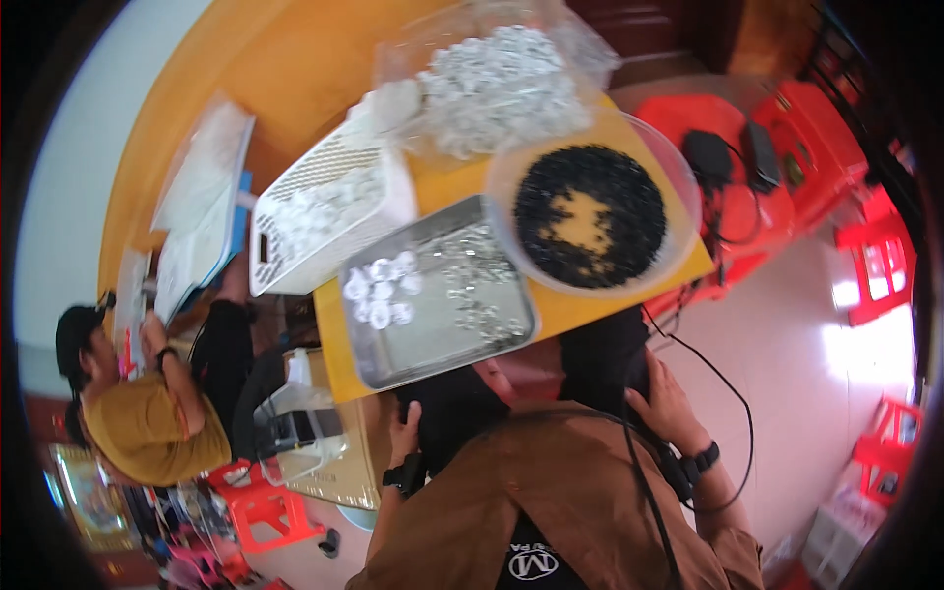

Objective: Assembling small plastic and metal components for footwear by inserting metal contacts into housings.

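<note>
My left hand (pixel 403 435) rests against the outer side of my left thigh, its fingers only partly showing and nothing seen in it. On my right thigh lies my right hand (pixel 671 403), open, thumb and fingers apart. Both hands are below the near edge of the yellow table (pixel 339 369). Closest to them on the table is a metal tray (pixel 418 346) with white round plastic parts (pixel 381 288) on its left and small shiny clear or metal parts (pixel 484 290) on its right. Beside it, a round clear tub (pixel 683 202) holds many small black pieces (pixel 590 167).
A white perforated basket (pixel 398 187) and an open clear bag of white parts (pixel 506 84) stand farther back. A black cable (pixel 733 388) loops by my right arm. Red stools (pixel 816 138) stand at right. At left, a person (pixel 157 423) sits by a blue container (pixel 236 221).
</note>
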The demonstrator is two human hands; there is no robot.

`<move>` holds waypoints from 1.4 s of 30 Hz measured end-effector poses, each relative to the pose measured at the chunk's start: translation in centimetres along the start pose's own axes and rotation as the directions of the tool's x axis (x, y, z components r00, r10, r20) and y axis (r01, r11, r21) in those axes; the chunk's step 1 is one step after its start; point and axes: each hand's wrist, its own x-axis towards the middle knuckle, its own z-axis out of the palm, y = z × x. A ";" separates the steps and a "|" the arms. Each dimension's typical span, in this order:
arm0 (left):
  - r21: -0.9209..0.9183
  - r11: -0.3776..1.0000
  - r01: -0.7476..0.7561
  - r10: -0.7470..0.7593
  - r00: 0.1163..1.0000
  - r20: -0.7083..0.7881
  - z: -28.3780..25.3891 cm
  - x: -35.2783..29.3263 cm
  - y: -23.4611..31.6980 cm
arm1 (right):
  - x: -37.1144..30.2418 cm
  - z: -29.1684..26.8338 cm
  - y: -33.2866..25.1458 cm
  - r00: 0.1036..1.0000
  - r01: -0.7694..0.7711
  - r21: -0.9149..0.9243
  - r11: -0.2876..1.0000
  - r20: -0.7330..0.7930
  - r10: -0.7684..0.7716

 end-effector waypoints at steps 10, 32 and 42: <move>0.041 0.999 0.031 -0.042 0.950 0.308 -5.5 -3.6 9.8 | -4.8 -5.3 8.6 0.850 -0.256 -0.110 0.961 0.447 0.277; -0.836 0.537 -0.116 0.168 0.985 -0.029 -3.7 -2.0 22.6 | 9.1 -7.3 -28.7 0.514 0.823 -0.346 0.450 0.115 -0.850; -0.900 0.366 0.238 0.098 0.952 0.292 -1.6 -2.8 21.0 | 18.1 5.6 -30.5 0.302 0.938 -0.277 0.207 0.364 -0.881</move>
